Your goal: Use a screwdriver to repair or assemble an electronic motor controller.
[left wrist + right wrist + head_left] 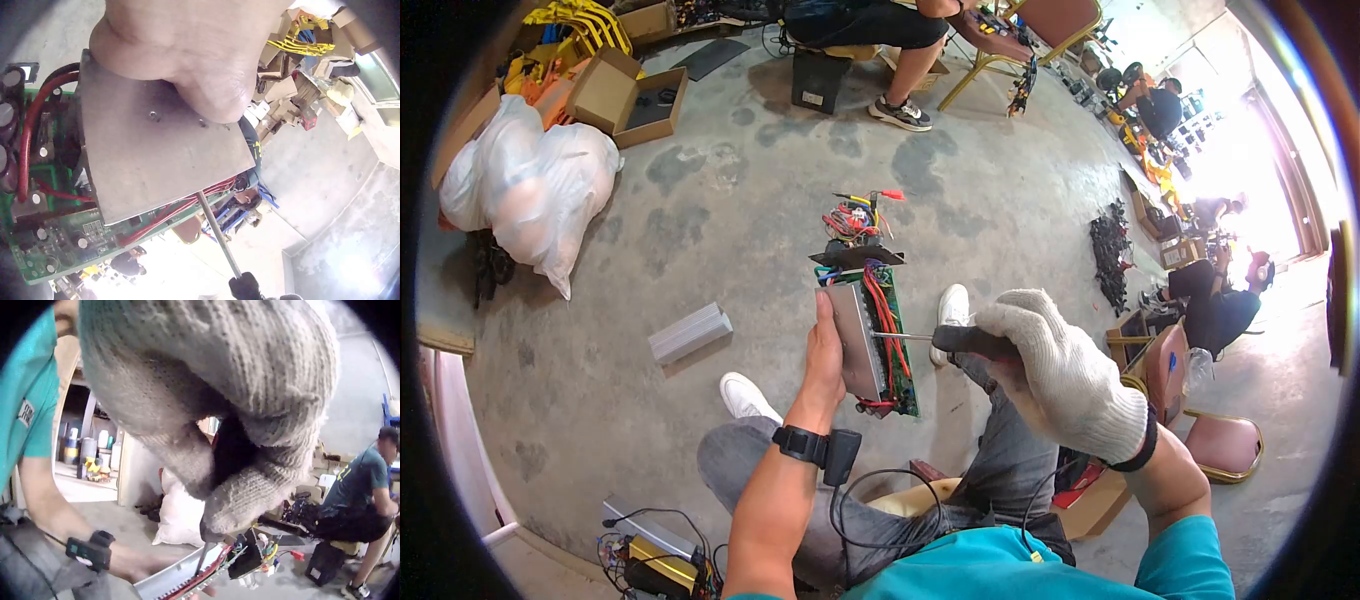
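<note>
My bare left hand [824, 355] holds a green circuit board [65, 250] with a flat grey metal plate [855, 340] along its side. The heel of that hand lies against the plate in the left wrist view; its fingers are mostly hidden behind. Red wires [887, 310] run along the board beside the plate. My right hand [1068, 375], in a white knit glove, grips the dark handle of a screwdriver [968, 343]. The screwdriver's shaft reaches left, its tip at the plate's edge by the red wires. A bundle of coloured wires [855, 220] hangs off the board's far end.
A silver metal profile [690, 334] lies on the concrete floor to the left. White bags [530, 185] and an open cardboard box [645, 110] stand beyond it. Another person sits ahead beside a chair [1055, 25]. A gold-coloured device with wires [662, 565] lies at lower left.
</note>
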Demonstrator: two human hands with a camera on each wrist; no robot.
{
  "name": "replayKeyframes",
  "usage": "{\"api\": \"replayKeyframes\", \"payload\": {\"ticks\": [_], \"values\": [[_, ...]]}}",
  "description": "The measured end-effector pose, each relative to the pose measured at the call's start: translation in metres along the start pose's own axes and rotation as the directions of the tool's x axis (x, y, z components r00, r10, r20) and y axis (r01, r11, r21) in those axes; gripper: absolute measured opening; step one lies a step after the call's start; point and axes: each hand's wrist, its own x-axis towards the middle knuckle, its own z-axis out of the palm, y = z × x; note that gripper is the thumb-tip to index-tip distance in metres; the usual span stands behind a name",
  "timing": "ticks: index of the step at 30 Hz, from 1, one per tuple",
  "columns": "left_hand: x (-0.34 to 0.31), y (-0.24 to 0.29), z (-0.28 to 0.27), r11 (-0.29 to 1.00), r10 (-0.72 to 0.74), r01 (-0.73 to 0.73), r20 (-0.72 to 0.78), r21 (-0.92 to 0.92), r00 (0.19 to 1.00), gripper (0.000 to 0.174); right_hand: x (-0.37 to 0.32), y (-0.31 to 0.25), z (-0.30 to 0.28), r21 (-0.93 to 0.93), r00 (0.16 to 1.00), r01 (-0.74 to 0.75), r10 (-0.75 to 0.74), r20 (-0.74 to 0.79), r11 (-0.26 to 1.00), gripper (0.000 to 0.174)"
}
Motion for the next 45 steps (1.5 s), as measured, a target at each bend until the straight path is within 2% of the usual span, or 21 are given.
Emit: {"api": "replayKeyframes", "payload": {"ticks": [1,3,7,9,10,12,13,16,18,19,20,22,25,26,28,31,32,34,38,40,45], "values": [[0.001,-0.001,0.000,1.000,-0.003,0.003,0.002,-0.002,1.000,0.079,0.000,-0.004,-0.001,-0.002,1.000,-0.003,0.003,0.002,1.000,0.063],[0.003,-0.002,-0.002,1.000,-0.010,0.010,-0.015,-0.009,1.000,0.079,0.001,-0.017,-0.001,-0.013,0.915,-0.394,0.393,0.084,0.919,0.061],[0.003,-0.003,-0.002,1.000,0.000,0.000,-0.021,-0.015,1.000,0.079,0.000,-0.007,-0.006,0.050,0.971,-0.238,0.235,0.050,0.970,0.061],[0.002,-0.004,-0.002,1.000,0.004,-0.005,-0.020,-0.029,1.000,0.078,0.000,0.002,-0.001,0.045,1.000,0.006,-0.006,0.001,0.999,0.062],[0.004,-0.005,-0.002,1.000,0.003,-0.003,-0.020,-0.030,1.000,0.078,0.001,-0.002,-0.001,0.045,1.000,0.005,-0.005,0.002,0.999,0.062],[0.005,-0.005,-0.003,1.000,-0.008,0.009,-0.072,0.015,0.997,0.079,0.004,-0.016,-0.005,0.053,0.911,-0.401,0.392,0.128,0.914,0.061],[0.006,-0.004,-0.004,1.000,-0.013,0.014,-0.067,0.017,0.998,0.079,0.004,-0.014,-0.006,0.052,0.908,-0.408,0.399,0.126,0.912,0.061],[0.005,-0.005,-0.003,0.999,-0.027,0.027,-0.027,-0.020,0.999,0.080,0.000,-0.002,-0.010,0.133,0.961,-0.270,0.260,0.088,0.953,0.061],[0.002,-0.001,0.000,0.999,0.008,-0.008,-0.004,-0.042,1.000,0.079,0.000,0.005,-0.009,0.064,0.996,-0.040,0.035,0.079,0.997,0.064],[0.001,0.000,0.004,0.999,0.014,-0.016,-0.046,-0.034,0.999,0.077,0.002,0.010,-0.002,0.003,0.997,0.072,-0.072,-0.014,0.997,0.058],[0.001,0.000,0.003,0.999,0.012,-0.014,-0.045,-0.034,0.999,0.077,0.001,0.006,0.000,0.003,0.997,0.070,-0.070,-0.014,0.998,0.058],[0.001,0.001,0.001,1.000,0.016,-0.014,-0.057,0.026,0.998,0.077,-0.004,-0.002,0.003,-0.029,0.947,-0.313,0.314,0.066,0.949,0.064],[0.005,-0.004,0.000,1.000,0.014,-0.014,-0.074,0.006,0.997,0.078,0.001,-0.011,-0.005,0.007,0.870,-0.474,0.467,0.158,0.881,0.061],[0.004,-0.003,0.001,1.000,0.013,-0.012,-0.072,0.007,0.997,0.078,0.000,-0.008,-0.004,0.008,0.869,-0.476,0.469,0.158,0.879,0.061],[0.002,-0.001,0.001,1.000,-0.002,0.001,-0.052,-0.017,0.999,0.077,-0.003,0.002,0.004,0.053,0.992,-0.128,0.129,-0.007,0.990,0.060],[0.003,-0.002,0.000,1.000,0.008,-0.008,-0.048,-0.016,0.999,0.077,-0.003,0.009,0.010,-0.011,0.998,-0.032,0.032,-0.055,0.999,0.061],[0.003,-0.002,0.000,1.000,0.008,-0.009,-0.048,-0.016,0.999,0.077,-0.001,0.005,0.011,-0.010,0.998,-0.032,0.032,-0.055,0.999,0.061],[0.005,-0.002,0.001,1.000,0.019,-0.018,-0.086,0.015,0.996,0.077,0.001,-0.008,0.010,0.025,0.903,-0.429,0.429,0.028,0.903,0.061],[0.004,-0.002,0.000,1.000,0.009,-0.009,-0.054,-0.003,0.999,0.077,-0.003,-0.002,0.003,0.052,0.954,-0.301,0.299,0.035,0.952,0.060],[0.008,-0.008,-0.004,0.997,-0.004,0.001,-0.038,-0.075,0.999,0.076,-0.005,0.006,0.010,0.053,0.995,-0.093,0.094,-0.025,0.994,0.062],[0.008,-0.008,-0.006,0.999,0.000,-0.002,-0.034,-0.054,0.999,0.076,-0.002,-0.004,0.012,0.073,0.934,-0.356,0.355,0.029,0.931,0.063]]}}
